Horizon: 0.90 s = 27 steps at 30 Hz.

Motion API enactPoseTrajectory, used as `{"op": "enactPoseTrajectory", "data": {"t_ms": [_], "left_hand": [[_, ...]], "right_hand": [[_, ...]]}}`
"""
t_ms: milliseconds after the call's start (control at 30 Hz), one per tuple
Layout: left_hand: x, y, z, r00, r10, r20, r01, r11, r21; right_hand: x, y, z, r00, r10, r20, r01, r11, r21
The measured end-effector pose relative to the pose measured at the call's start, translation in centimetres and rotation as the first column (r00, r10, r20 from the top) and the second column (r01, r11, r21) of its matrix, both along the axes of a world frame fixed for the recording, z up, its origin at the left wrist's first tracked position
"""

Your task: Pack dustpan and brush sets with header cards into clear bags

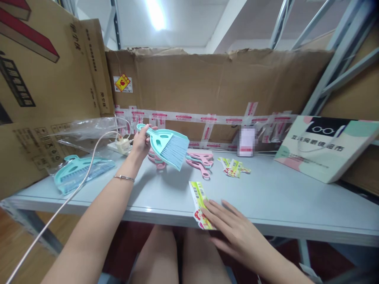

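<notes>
My left hand [141, 141] is closed around the handle of a turquoise hand brush and dustpan set [162, 145], raised over the table with its blue bristles pointing right and down. Stretched fingers of my right hand [237, 230] lie on a yellow-green printed card [197, 195] at the table's front edge; part of the card is under the fingertips. Behind the set, pink and turquoise plastic pieces with looped handles [203, 162] lie in a small pile, partly hidden. More printed cards [233, 167] lie farther right.
A bagged turquoise brush and dustpan [79, 171] lies at the left, crossed by a white cable [94, 152] running to a plug adapter [123, 146]. A phone [246, 140] leans on the tall cardboard wall [207, 83]. A white box with glasses printed on it [322, 154] stands right.
</notes>
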<state>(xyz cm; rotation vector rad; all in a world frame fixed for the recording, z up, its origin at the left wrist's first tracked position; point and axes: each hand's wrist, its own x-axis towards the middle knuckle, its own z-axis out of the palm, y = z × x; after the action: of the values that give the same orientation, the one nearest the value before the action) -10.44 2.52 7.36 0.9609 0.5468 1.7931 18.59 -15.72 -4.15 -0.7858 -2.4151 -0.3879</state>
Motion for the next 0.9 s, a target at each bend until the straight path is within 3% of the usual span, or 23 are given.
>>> {"op": "enactPoseTrajectory", "data": {"t_ms": [100,200,233,300,333,367,400,467,533,600,667,767,833,900], "left_hand": [[0.4,-0.2,-0.1,1.000,0.006,-0.021,-0.006,1.000,-0.004],[0.7,-0.4,-0.2,0.999,0.014,-0.034,-0.013,1.000,0.006],[0.8,-0.4,-0.2,0.999,0.015,-0.042,-0.015,1.000,0.013],[1.0,-0.6,-0.2,0.998,0.008,-0.066,-0.006,1.000,0.024],[1.0,-0.7,-0.2,0.997,-0.003,-0.080,0.005,1.000,0.028],[1.1,-0.7,-0.3,0.996,-0.014,-0.093,0.017,0.999,0.029],[1.2,-0.8,-0.3,0.994,-0.024,-0.103,0.027,0.999,0.029],[1.3,-1.0,-0.4,0.991,-0.053,-0.124,0.057,0.998,0.030],[1.4,-1.1,-0.6,0.986,-0.089,-0.145,0.094,0.995,0.034],[1.5,-1.2,-0.8,0.975,-0.133,-0.176,0.141,0.989,0.037],[1.7,-1.3,-1.0,0.963,-0.170,-0.210,0.182,0.983,0.039],[1.9,-1.6,-1.1,0.935,-0.235,-0.264,0.258,0.965,0.054],[2.0,-2.1,-1.1,0.913,-0.288,-0.290,0.320,0.945,0.069],[2.1,-2.6,-1.0,0.886,-0.338,-0.316,0.380,0.922,0.078]], "right_hand": [[2.0,-0.8,0.0,0.994,0.018,-0.104,-0.003,0.990,0.143],[5.2,1.0,3.0,0.931,-0.157,-0.330,0.224,0.958,0.178],[6.4,2.1,4.3,0.863,-0.238,-0.446,0.366,0.903,0.225],[8.7,4.9,6.6,0.671,-0.312,-0.673,0.624,0.727,0.285],[9.6,6.4,7.3,0.596,-0.310,-0.741,0.680,0.686,0.260],[10.3,7.8,7.6,0.579,-0.289,-0.762,0.690,0.671,0.270],[10.8,9.1,7.5,0.594,-0.285,-0.752,0.676,0.684,0.275],[11.4,11.2,6.2,0.677,-0.358,-0.643,0.595,0.780,0.193],[11.7,12.6,4.1,0.759,-0.478,-0.442,0.519,0.854,-0.034],[12.1,13.5,2.2,0.822,-0.524,-0.221,0.461,0.842,-0.281],[12.4,13.8,1.6,0.867,-0.490,-0.086,0.403,0.794,-0.456],[11.4,13.3,3.3,0.866,-0.481,-0.137,0.333,0.758,-0.561],[8.9,12.2,5.6,0.826,-0.476,-0.302,0.281,0.812,-0.512],[5.1,10.8,7.7,0.800,-0.388,-0.458,0.191,0.888,-0.419]]}}
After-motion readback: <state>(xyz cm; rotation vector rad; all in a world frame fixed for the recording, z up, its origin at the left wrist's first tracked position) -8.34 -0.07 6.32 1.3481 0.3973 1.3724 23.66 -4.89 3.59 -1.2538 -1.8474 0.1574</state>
